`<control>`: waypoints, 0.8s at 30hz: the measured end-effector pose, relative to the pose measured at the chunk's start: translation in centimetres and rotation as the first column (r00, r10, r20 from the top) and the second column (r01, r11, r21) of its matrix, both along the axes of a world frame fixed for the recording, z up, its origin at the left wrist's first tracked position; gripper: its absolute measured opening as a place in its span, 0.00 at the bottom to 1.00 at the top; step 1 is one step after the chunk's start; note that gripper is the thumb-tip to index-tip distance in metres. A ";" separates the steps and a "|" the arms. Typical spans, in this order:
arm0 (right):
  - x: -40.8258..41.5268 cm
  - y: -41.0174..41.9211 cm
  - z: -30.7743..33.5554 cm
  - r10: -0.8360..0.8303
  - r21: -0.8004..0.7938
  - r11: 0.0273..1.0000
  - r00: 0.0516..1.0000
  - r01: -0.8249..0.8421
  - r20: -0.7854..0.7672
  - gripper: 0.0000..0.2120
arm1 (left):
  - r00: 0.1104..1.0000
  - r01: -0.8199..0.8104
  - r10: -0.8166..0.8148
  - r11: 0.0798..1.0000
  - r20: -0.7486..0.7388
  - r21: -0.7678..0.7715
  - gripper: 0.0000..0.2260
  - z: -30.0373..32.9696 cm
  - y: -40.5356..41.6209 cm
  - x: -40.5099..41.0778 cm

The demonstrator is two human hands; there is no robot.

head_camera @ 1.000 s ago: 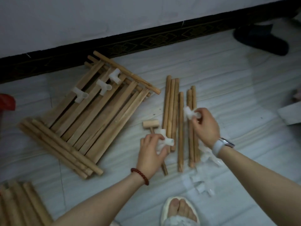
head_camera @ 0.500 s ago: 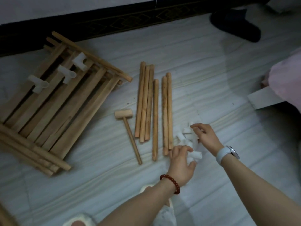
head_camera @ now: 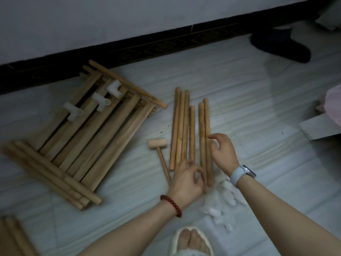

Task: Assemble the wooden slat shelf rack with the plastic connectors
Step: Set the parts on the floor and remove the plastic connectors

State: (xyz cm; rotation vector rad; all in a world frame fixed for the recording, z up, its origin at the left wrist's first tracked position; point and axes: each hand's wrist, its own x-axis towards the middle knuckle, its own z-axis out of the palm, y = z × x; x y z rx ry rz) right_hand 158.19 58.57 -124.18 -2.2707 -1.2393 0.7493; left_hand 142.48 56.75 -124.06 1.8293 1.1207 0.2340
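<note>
Hands [head_camera: 186, 179] over dowels' [head_camera: 191, 133] near ends

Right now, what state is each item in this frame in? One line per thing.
Slat panel: lying flat on the floor, no connectors fitted on its ends.
Three white connectors: resting loose on the panel.
Six dowels: loose, side by side on the floor.
Wooden mallet: lying unused.
Connector pile: loose on the floor, blurred.
Left hand: curled at the dowels' near ends; grip unclear.
Right hand: loosely curled, apparently empty.

bare floor [head_camera: 258, 100] beyond the loose rods [head_camera: 191, 126], slat panel [head_camera: 88, 137] filling the left, mallet [head_camera: 160, 152] between them
</note>
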 end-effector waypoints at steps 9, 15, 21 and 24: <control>-11.0 12.6 1.6 0.509 0.086 0.846 0.845 -0.526 0.165 0.21 | 0.831 -0.268 0.469 0.809 -0.300 0.523 0.23 -0.2 16.9 -15.1; -17.2 20.8 1.5 0.691 -0.113 0.705 0.644 -0.700 0.329 0.33 | 0.798 -0.327 0.405 0.913 -0.446 0.245 0.35 -1.0 24.1 -19.4; -21.3 23.6 0.7 0.688 -0.198 0.712 0.613 -0.674 0.388 0.22 | 0.797 -0.339 0.520 0.806 -0.308 0.486 0.15 -3.7 24.3 -21.2; -22.2 23.9 -0.2 0.680 -0.140 0.719 0.648 -0.681 0.343 0.15 | 0.861 -0.289 0.470 0.767 -0.195 0.574 0.16 -4.2 23.5 -22.4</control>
